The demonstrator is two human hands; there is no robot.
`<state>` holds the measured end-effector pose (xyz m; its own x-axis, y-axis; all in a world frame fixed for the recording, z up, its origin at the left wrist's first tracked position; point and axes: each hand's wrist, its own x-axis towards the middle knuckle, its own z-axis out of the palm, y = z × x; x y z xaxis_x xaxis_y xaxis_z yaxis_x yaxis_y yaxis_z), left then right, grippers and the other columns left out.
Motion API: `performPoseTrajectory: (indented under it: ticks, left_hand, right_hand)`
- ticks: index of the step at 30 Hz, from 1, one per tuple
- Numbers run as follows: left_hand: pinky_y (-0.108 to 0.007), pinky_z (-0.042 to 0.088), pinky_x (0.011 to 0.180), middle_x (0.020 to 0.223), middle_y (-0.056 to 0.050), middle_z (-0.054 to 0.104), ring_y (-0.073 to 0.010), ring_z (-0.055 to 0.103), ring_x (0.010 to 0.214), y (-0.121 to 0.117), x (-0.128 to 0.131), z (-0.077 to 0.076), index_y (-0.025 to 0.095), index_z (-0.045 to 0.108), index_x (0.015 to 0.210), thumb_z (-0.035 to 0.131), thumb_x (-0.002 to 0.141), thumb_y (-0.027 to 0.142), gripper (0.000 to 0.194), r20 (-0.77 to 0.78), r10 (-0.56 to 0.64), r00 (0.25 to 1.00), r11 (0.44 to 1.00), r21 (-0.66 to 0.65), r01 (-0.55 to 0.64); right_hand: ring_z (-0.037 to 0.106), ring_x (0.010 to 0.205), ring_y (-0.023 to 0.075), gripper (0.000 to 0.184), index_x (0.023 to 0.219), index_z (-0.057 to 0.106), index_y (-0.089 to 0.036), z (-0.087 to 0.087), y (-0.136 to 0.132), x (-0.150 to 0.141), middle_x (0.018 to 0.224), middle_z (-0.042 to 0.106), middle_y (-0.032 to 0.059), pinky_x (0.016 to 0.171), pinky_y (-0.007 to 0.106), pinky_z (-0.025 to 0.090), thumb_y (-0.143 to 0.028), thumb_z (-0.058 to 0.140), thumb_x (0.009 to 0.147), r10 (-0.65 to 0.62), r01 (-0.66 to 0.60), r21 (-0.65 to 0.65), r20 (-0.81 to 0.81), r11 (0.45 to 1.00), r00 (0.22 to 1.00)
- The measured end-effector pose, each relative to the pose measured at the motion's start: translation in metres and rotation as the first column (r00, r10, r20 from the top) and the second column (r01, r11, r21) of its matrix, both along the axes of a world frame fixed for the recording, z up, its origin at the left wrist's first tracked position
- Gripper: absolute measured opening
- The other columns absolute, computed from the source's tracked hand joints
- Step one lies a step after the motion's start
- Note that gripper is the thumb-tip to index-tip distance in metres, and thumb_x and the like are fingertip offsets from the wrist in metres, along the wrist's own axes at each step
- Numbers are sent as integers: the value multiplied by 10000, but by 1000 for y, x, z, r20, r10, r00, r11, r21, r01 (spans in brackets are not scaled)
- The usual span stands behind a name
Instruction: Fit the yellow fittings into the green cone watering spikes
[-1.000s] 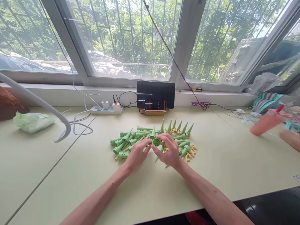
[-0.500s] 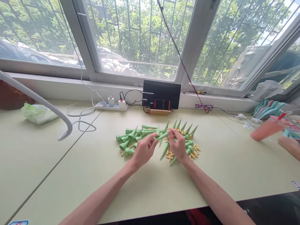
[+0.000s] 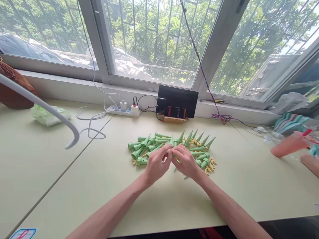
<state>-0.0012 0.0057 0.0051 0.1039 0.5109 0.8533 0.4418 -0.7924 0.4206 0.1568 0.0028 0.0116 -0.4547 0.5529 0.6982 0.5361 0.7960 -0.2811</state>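
My left hand [image 3: 158, 163] and my right hand [image 3: 184, 160] meet at the fingertips over the middle of a pile. Both are closed, pinching a green plastic spike that the fingers mostly hide. Left of my hands lie several green spikes [image 3: 136, 154], hollow cones with wide ribbed collars. To the right, more green spikes [image 3: 203, 155] lie flat. Behind them a row of green spikes [image 3: 198, 137] points upward, with small yellow plastic pieces [image 3: 211, 166] around and among them.
A phone [image 3: 175, 112] leans on a dark tablet [image 3: 189, 99] by the window. A power strip [image 3: 124, 111] with white cables lies left of it. A pink drink cup [image 3: 286, 145] tilts at the right, near another person's hand [image 3: 310, 163]. A white curved bar [image 3: 54, 114] crosses the left.
My right hand has come in and down against my left, and the spike between them is now mostly covered. The view has shifted, so the table appears slightly further right.
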Motion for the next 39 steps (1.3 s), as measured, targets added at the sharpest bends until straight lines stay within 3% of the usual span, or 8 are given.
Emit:
performPoseTrajectory:
  ticks: [5, 9, 11, 14, 18, 25, 31, 39]
  left_hand:
    - [-159, 423, 479, 699, 42, 608, -59, 508, 507, -1, 1, -5, 199, 481, 1214, 559, 916, 173, 309, 37, -132, 991, 988, -71, 134]
    - [-164, 402, 482, 710, 32, 596, -54, 479, 502, -3, 4, -8, 195, 533, 1087, 505, 933, 152, 163, -4, -160, 987, 978, -133, 158]
    - [-178, 402, 500, 723, 20, 604, -61, 481, 514, -4, 6, -10, 191, 561, 1005, 481, 939, 158, 110, -74, -173, 982, 972, -173, 158]
    - [-195, 409, 528, 759, -3, 630, -73, 494, 533, -5, 7, -11, 182, 587, 966, 434, 949, 168, 155, -175, -220, 960, 951, -258, 171]
    - [-207, 395, 544, 775, -15, 639, -84, 482, 542, -6, 8, -10, 175, 604, 950, 409, 942, 155, 196, -263, -261, 929, 931, -321, 171]
    - [-221, 331, 533, 661, 9, 558, -98, 439, 541, -10, 11, -9, 175, 581, 820, 400, 919, 122, 213, -347, -277, 896, 930, -332, 159]
    - [-242, 264, 509, 589, 34, 432, -100, 342, 510, -12, 13, -11, 177, 519, 720, 409, 890, 97, 218, -394, -289, 872, 940, -290, 180]
    - [-262, 260, 511, 592, 32, 415, -105, 327, 508, -12, 14, -13, 177, 511, 717, 400, 895, 92, 226, -409, -297, 863, 940, -284, 189]
  right_hand:
    - [600, 802, 185, 116, 994, 609, -218, 9, 0, 7, 886, 661, 62, 693, 313, 511, -153, 536, 932, -52, 51, -13, -43, 999, 998]
    - [592, 734, 162, 50, 919, 609, -211, 28, 6, 19, 872, 660, 49, 696, 305, 508, -214, 563, 936, -181, 176, -55, -113, 983, 977]
    - [562, 650, 141, 85, 871, 609, -209, 37, 13, 25, 849, 658, 35, 649, 289, 500, -240, 563, 936, -254, 242, -100, -135, 965, 958]
    - [573, 672, 151, 181, 812, 606, -198, 43, 28, 32, 823, 645, 46, 635, 280, 503, -302, 546, 947, -302, 284, -123, -164, 951, 939]
    - [602, 729, 172, 249, 833, 624, -194, 38, 51, 34, 907, 672, 75, 657, 292, 511, -368, 505, 966, -266, 251, -136, -104, 958, 958]
    - [607, 737, 177, 204, 962, 636, -180, 23, 73, 30, 913, 680, 77, 705, 304, 489, -305, 475, 978, -257, 256, -94, -1, 962, 966]
    - [627, 813, 206, 199, 982, 629, -170, 13, 76, 30, 960, 675, 103, 698, 303, 475, -263, 454, 984, -261, 272, -73, 129, 960, 957]
    - [622, 788, 203, 195, 963, 628, -180, 5, 61, 34, 929, 680, 90, 699, 305, 468, -271, 457, 983, -252, 271, -121, 152, 955, 956]
